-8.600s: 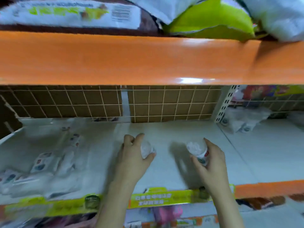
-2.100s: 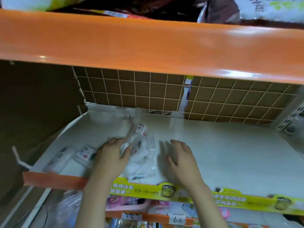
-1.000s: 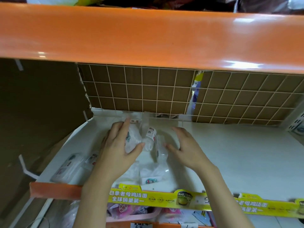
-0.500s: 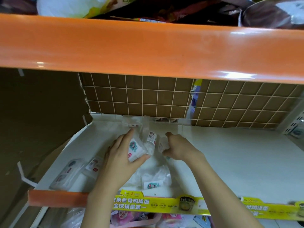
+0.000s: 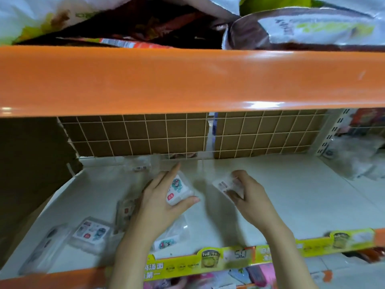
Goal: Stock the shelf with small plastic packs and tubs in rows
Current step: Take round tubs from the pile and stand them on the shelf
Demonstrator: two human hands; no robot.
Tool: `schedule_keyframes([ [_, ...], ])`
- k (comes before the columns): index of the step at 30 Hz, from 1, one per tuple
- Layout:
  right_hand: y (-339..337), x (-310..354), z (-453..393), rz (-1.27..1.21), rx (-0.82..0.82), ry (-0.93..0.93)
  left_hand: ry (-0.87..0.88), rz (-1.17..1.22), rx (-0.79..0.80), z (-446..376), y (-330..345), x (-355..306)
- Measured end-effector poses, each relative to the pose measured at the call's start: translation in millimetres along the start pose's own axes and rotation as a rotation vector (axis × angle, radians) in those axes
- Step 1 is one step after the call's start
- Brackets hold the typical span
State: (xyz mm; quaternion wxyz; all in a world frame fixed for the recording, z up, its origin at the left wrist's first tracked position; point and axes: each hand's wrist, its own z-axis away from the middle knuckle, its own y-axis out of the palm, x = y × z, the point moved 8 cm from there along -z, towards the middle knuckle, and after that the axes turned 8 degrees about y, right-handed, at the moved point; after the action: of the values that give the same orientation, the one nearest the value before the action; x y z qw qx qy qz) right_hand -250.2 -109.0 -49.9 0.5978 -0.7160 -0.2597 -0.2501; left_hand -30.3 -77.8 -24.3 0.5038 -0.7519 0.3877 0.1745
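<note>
A pale, off-white shelf (image 5: 281, 197) is seen from above and in front, its front lip edged in orange and partly covered by a yellow-green price strip (image 5: 233, 257) printed with noodle-cup pictures. The back of the bay is closed by a white wire grid (image 5: 145, 134) with brown cardboard behind it; a narrow gap is left between two cardboard panels near the middle. A perforated white upright (image 5: 331, 132) is set at the right of the bay. Above, a broad orange shelf edge (image 5: 187, 80) is seen, and on it large bags (image 5: 312, 28) in white, green and dark colours are piled.

A small clear plastic tub (image 5: 179, 190) with a white label, a cartoon figure and a red mark is held in the left hand (image 5: 162, 207), fingers and thumb curled round its sides, just above the middle of the shelf. A second clear pack (image 5: 227, 184) with a white barcode label is pinched in the right hand (image 5: 248, 195) just beside it; the two packs are kept slightly apart.

On the left of the shelf, several flat clear packs (image 5: 91, 230) with printed labels are laid loosely, one near the front lip under the left wrist. Another clear pack (image 5: 141, 165) is set at the back against the grid. Their outlines are blurred.

At the far right, crumpled clear wrapping (image 5: 354, 161) is heaped beyond the upright.
</note>
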Motion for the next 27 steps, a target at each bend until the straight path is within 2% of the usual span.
schedule_keyframes([
  [4,-26.9,-28.7,10.0,-0.037,-0.068,-0.018,0.056,-0.061,0.061,-9.8,29.2,-23.0],
  [8,-54.3,-62.1,16.1,-0.051,-0.093,-0.008,0.112,-0.023,0.074,-16.7,66.2,-47.7],
  [13,-102.7,-113.0,18.8,-0.045,-0.122,0.035,0.159,-0.104,0.059,-20.8,118.7,-83.3],
  [18,-149.1,-162.1,22.4,-0.154,-0.137,0.087,0.095,0.013,0.012,-23.8,159.9,-128.1],
  [21,-167.3,-183.7,25.3,-0.207,-0.080,0.090,0.076,0.002,-0.015,-21.1,184.7,-150.0],
  [27,-181.2,-218.7,21.6,-0.206,0.010,0.054,-0.073,0.018,-0.035,-8.2,223.7,-164.8],
])
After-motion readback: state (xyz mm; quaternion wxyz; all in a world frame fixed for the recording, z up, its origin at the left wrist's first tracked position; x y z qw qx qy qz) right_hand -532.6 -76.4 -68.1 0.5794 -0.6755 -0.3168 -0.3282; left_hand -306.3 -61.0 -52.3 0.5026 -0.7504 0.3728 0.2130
